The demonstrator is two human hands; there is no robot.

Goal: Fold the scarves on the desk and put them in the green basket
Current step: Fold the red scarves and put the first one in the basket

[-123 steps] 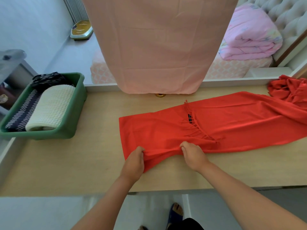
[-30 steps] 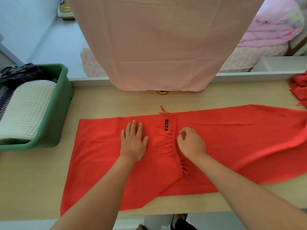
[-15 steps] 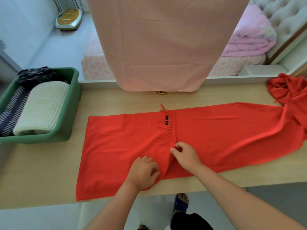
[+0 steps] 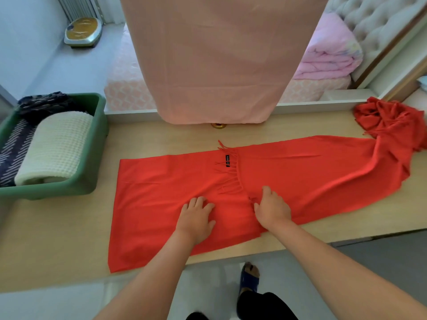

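A long red scarf lies across the wooden desk, its left part doubled over so that a fringed end with a small black label crosses the middle. My left hand lies flat on the folded part, fingers spread. My right hand rests on the cloth just right of the fringe, thumb beside the tassels. The scarf's far right end is bunched in a heap. The green basket stands at the desk's left end.
The basket holds a rolled cream knit, a dark striped scarf and a dark patterned one. A pink cloth hangs over the desk's back edge, with a small brass object beneath it. A bed with a pink quilt lies behind.
My left hand has uncurled and now lies flat a little farther up the fold. My right hand has stayed by the fringe. The camera view shifted slightly.
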